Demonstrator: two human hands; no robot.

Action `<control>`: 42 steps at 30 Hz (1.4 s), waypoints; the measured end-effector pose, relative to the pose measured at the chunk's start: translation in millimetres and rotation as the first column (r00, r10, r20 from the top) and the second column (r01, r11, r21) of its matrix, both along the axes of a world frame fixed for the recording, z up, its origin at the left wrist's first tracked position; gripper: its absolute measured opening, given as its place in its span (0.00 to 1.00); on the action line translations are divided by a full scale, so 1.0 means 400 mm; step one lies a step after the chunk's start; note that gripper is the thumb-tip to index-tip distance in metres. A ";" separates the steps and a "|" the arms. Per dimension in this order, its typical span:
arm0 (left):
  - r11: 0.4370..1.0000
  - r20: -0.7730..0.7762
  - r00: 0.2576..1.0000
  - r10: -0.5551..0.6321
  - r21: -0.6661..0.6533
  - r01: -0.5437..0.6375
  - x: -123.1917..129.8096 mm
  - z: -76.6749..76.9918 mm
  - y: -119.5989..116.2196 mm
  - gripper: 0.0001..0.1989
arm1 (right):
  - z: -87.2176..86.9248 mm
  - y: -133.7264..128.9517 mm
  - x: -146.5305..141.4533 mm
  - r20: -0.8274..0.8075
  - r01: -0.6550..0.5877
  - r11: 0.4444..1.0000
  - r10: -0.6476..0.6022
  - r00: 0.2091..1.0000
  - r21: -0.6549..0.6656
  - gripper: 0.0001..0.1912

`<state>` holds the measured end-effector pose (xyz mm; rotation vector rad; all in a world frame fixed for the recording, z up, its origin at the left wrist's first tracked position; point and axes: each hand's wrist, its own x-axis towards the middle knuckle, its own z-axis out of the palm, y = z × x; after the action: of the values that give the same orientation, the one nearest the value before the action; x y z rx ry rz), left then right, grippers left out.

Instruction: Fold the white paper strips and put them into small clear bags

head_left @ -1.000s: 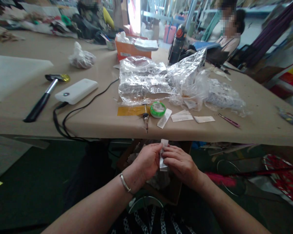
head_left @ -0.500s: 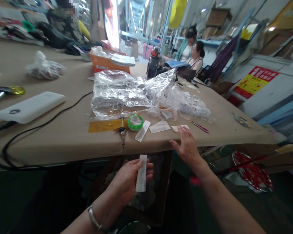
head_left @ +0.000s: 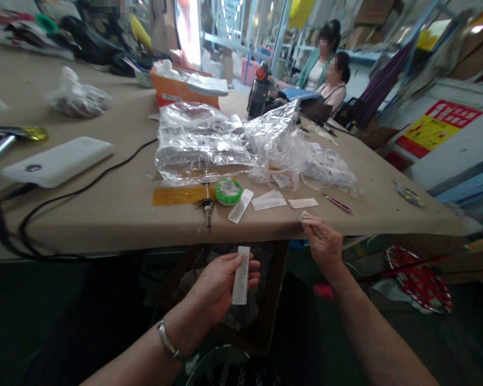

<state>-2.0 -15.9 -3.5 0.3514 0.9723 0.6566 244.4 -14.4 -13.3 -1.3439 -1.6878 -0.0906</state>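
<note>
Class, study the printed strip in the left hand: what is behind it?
Behind the printed strip are fingers of the left hand, their tips showing past its right edge. The finger parts directly behind it are covered; its back is hidden.

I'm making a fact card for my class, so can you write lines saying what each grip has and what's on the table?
left grip: holds a printed white strip
right grip: pinches a small pale piece
front of table: metal-tipped tool, green-rimmed tub, loose pale strips, slim pinkish tool
behind those: shiny clear plastic
table's left side: rounded white device; hammer, partly cut off
cannot tell: what the print says
</note>
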 end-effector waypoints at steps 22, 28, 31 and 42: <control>0.984 0.230 0.959 0.167 0.030 -0.178 -0.008 -0.032 0.006 0.08 | -0.039 -0.085 -0.274 0.187 -0.593 0.791 0.612 0.768 -0.152 0.08; 0.983 0.253 0.951 0.177 0.012 -0.186 -0.009 -0.022 0.001 0.12 | -0.046 -0.089 -0.273 0.207 -0.579 0.796 0.605 0.769 -0.175 0.09; 0.983 0.269 0.951 0.152 0.058 -0.174 -0.009 -0.028 -0.004 0.09 | -0.045 -0.094 -0.274 0.204 -0.582 0.795 0.606 0.769 -0.169 0.09; 0.988 0.136 0.981 -0.137 0.088 0.126 -0.042 0.020 -0.026 0.08 | -0.022 -0.076 -0.228 -0.657 -0.575 0.725 0.226 0.719 -0.380 0.14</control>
<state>-18.9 -26.4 4.6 0.4291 0.7819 0.5915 153.1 -44.8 -22.0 -1.1650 -1.4755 1.0797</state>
